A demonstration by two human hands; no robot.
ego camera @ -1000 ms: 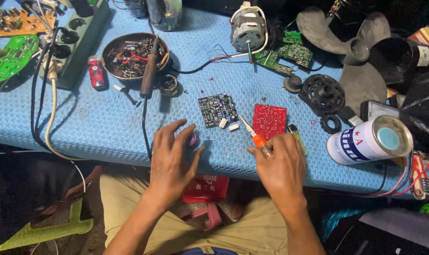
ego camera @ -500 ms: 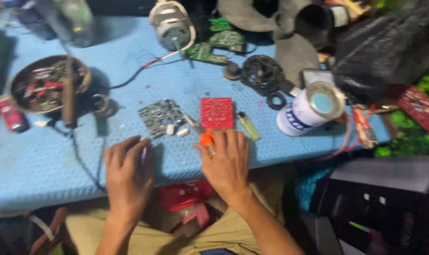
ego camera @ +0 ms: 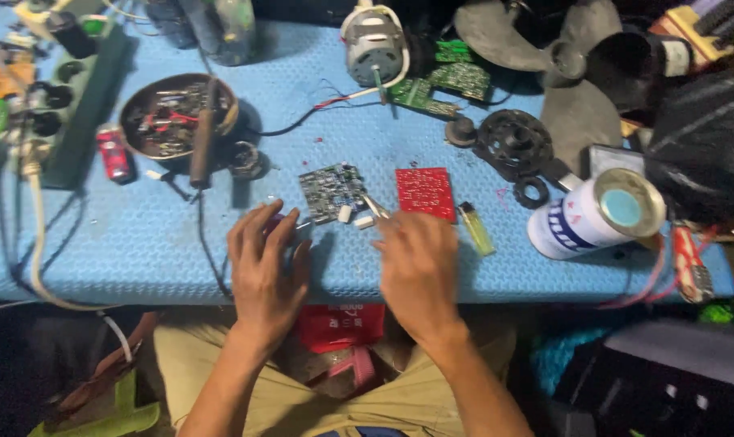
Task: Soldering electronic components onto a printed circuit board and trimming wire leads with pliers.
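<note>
My left hand (ego camera: 266, 263) rests on the blue mat (ego camera: 140, 235), fingers curled over a small purplish part (ego camera: 274, 220) just left of a green circuit board (ego camera: 332, 192). My right hand (ego camera: 417, 267) grips a screwdriver (ego camera: 375, 207). Its metal tip points at the board's lower right corner, beside two small white pieces (ego camera: 355, 217). A red circuit board (ego camera: 425, 193) lies directly right of the green one, above my right hand's knuckles. The screwdriver's handle is hidden in my palm.
A yellow lighter (ego camera: 476, 229) and a white can (ego camera: 597, 214) on its side lie to the right. A bowl of parts (ego camera: 173, 121) with a soldering iron (ego camera: 203, 137) across it, a power strip (ego camera: 88, 93), a motor (ego camera: 372, 48), a black gear (ego camera: 512, 142) and fan blades (ego camera: 545, 48) crowd the back.
Both hands have moved forward to the green board. The screwdriver's orange handle has disappeared into my right palm, and its tip now reaches the board's corner. The camera has swung about.
</note>
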